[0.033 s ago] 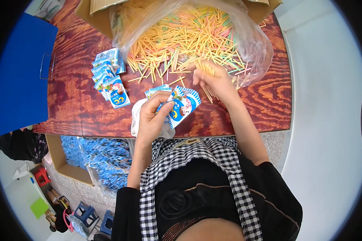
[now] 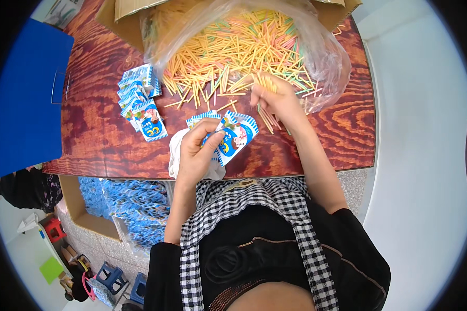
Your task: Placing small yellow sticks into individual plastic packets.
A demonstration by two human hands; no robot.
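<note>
My left hand [image 2: 194, 150] pinches a small blue-and-white printed packet [image 2: 236, 139] between thumb and fingers. Behind it, more packet edges [image 2: 202, 118] show, and a white cloth [image 2: 175, 150] lies under the wrist. Closed around a bundle of thin, pastel-coloured sticks [image 2: 267, 118], my right hand [image 2: 280, 101] is at the near edge of the big stick pile [image 2: 233, 49]. Stick ends poke out both above and below its fingers. The pile, mostly yellow with pink and green, spills from a clear plastic bag [image 2: 329, 67].
A cardboard box [image 2: 122, 26] holds the bag at the table's far side. Several similar packets [image 2: 148, 122] overlap on the red-brown wooden table [image 2: 98, 103] at left. A blue panel [image 2: 26, 93] stands farther left. Below the table edge, a carton [image 2: 96, 223] contains many blue packets [image 2: 137, 210].
My right hand has shifted very slightly, and the sticks in it sit a little differently, with pink ones showing more. The left hand looks unmoved.
</note>
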